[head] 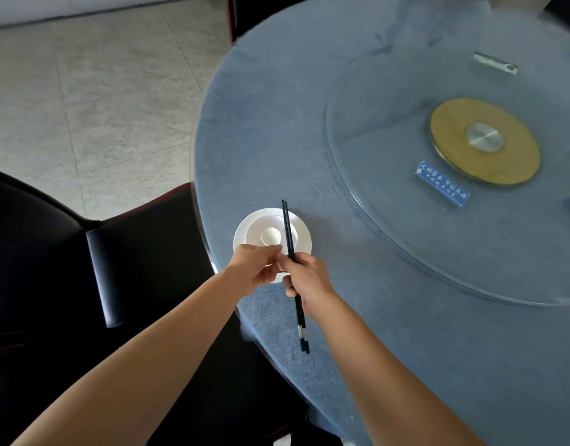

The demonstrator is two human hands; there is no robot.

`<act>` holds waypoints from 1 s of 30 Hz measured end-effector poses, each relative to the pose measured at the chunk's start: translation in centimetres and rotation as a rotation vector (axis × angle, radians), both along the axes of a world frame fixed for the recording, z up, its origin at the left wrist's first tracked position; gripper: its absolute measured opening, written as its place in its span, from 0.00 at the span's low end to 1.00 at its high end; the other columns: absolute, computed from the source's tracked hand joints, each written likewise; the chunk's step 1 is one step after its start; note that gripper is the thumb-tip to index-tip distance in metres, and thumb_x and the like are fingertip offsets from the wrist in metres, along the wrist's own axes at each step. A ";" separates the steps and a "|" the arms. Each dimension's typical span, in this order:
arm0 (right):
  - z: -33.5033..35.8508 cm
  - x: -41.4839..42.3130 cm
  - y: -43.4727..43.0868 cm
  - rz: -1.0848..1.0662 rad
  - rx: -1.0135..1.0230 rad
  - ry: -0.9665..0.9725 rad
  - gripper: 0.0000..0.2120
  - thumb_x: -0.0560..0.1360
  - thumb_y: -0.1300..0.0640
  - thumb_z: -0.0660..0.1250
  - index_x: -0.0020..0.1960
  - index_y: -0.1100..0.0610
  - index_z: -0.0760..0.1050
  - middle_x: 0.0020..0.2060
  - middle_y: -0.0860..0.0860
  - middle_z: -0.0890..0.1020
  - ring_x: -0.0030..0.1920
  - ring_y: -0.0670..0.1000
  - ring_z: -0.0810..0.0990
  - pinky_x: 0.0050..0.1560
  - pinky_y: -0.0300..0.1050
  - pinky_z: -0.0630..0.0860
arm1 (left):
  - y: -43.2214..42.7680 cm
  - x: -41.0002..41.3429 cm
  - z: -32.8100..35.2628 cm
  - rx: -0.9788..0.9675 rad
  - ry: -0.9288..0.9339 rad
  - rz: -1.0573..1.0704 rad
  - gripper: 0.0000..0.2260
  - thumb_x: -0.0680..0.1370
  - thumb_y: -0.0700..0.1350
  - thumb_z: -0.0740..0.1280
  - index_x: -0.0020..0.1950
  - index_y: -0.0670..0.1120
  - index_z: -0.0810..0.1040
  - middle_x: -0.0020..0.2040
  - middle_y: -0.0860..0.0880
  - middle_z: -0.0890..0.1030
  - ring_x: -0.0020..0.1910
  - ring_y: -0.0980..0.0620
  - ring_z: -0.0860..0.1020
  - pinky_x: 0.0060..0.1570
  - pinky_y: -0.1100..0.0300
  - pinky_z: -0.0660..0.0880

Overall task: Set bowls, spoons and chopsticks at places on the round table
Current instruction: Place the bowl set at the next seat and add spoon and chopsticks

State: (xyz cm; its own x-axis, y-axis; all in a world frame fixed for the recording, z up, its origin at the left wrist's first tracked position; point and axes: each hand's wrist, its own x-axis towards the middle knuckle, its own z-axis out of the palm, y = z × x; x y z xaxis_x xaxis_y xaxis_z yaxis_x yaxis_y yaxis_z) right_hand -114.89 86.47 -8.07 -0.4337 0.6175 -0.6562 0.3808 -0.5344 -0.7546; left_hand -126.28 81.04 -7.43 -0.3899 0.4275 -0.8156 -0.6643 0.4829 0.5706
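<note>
With the right hand (309, 278) gripping chopsticks (287, 226) and the left hand (254, 268) apparently pinching the spoon (270, 235), a snag could tip the bowl (253, 231) off the tabletop's (277, 123) edge.

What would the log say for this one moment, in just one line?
right hand: grips chopsticks over bowl | left hand: at bowl's near rim, grip unclear | spoon: in bowl | bowl: on plate

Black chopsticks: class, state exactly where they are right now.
Head view, centre: the right hand grips the black chopsticks, whose tips reach over the right side of the white bowl, beside the left hand.
</note>
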 end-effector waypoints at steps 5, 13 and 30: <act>-0.2 -0.7 -0.8 -0.029 -0.050 0.010 0.11 0.75 0.50 0.72 0.43 0.58 0.81 0.34 0.51 0.82 0.24 0.47 0.68 0.23 0.40 0.63 | 0.1 -1.4 -0.3 -0.087 0.083 -0.131 0.08 0.76 0.42 0.72 0.51 0.38 0.81 0.39 0.45 0.84 0.36 0.49 0.83 0.33 0.58 0.79; -1.2 0.4 -1.0 -0.123 -0.039 -0.085 0.09 0.74 0.54 0.69 0.46 0.61 0.77 0.38 0.52 0.75 0.24 0.46 0.62 0.23 0.39 0.58 | 2.0 -8.3 1.1 -0.209 0.711 -0.817 0.06 0.77 0.44 0.67 0.44 0.48 0.84 0.31 0.53 0.81 0.20 0.56 0.71 0.22 0.67 0.69; -2.4 5.3 1.0 -0.195 -0.047 -0.142 0.06 0.75 0.59 0.68 0.42 0.60 0.74 0.34 0.51 0.74 0.25 0.47 0.61 0.23 0.39 0.57 | 5.4 -11.4 -2.2 -0.185 0.676 -0.775 0.11 0.68 0.48 0.80 0.40 0.45 0.80 0.34 0.48 0.80 0.32 0.48 0.72 0.29 0.62 0.70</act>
